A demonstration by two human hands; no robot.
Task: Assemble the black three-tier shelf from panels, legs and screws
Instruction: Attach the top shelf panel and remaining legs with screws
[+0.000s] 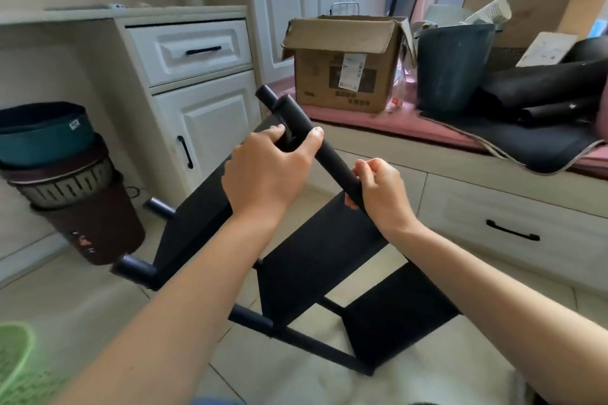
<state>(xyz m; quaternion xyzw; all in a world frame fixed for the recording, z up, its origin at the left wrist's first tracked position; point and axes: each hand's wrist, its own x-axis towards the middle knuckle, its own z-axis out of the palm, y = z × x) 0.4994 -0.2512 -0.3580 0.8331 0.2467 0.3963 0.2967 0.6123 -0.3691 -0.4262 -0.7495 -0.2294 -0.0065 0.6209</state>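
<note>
Head view: black shelf (316, 260) lies tipped on its side on the tiled floor (82, 299), three panels showing, one leg tube (332, 158) angled up toward the cardboard box (342, 62). Left hand (263, 174) wraps fingers and thumb around the tube's upper part at the top panel. Right hand (378, 191) pinches the tube lower down, fingertips curled on it.

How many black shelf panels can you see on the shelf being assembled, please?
3: the far panel beneath the left hand, the middle panel under the right hand, and the nearest panel.
</note>
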